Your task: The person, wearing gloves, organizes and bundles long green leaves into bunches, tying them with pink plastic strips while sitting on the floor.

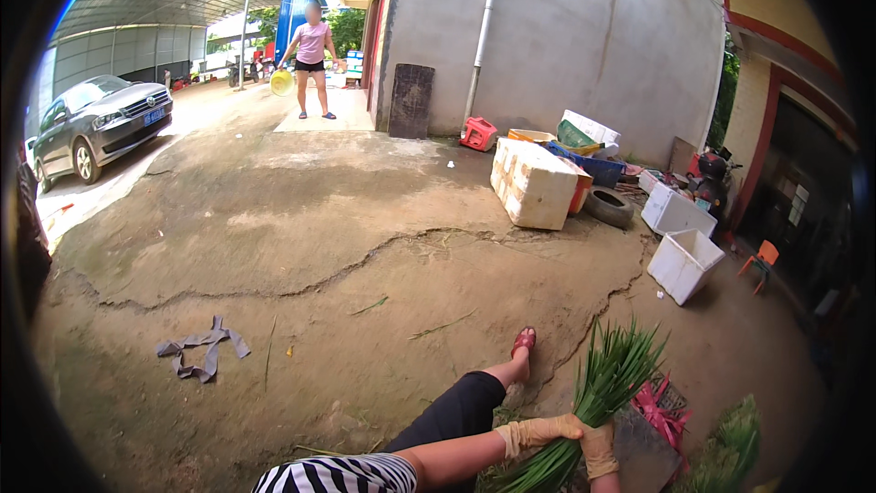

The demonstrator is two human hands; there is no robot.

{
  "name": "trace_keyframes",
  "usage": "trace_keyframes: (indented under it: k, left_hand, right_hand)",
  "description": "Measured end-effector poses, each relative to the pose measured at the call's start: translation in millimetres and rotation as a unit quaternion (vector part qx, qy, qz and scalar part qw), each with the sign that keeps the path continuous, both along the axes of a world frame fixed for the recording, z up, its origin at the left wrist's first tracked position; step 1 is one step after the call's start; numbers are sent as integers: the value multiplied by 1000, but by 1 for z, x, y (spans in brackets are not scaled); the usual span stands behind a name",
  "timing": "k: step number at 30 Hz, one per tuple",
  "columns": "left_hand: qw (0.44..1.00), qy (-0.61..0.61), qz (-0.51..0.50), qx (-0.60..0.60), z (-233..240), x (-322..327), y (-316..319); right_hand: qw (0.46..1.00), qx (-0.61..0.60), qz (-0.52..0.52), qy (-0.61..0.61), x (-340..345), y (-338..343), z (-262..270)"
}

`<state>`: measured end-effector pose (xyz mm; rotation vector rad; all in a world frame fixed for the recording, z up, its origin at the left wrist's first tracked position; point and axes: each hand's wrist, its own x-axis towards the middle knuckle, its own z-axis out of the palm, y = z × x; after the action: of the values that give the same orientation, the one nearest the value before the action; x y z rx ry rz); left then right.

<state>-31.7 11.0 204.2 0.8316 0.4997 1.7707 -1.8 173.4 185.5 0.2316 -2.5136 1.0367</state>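
A bundle of long, narrow green leaves is gripped around its middle by both hands, its tips fanning up and away from me. My left hand, in a pale yellowish glove, comes in from the left and closes on the bundle. Close against it, my right hand in a matching glove wraps the bundle's right side. The lower leaves spread below the hands and leave the picture. Beside my right hand lie bright pink plastic strips on a dark, flat-topped object. More green leaves lie at the lower right.
Cracked concrete stretches ahead, with a grey cloth strip on it. White foam boxes, a tyre and a small orange chair stand to the right. A person holds a yellow basin; a car is parked left.
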Motion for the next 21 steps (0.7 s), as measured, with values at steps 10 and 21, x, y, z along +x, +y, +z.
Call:
trace_keyframes:
  k: [10,21]
  left_hand:
    - [944,236,212,-93,-57,-10,38]
    - [918,64,295,-257,-58,-17,32]
  right_hand:
    - [981,-60,29,-183,29,-5,62]
    - [945,-283,-149,-70,43,32,84]
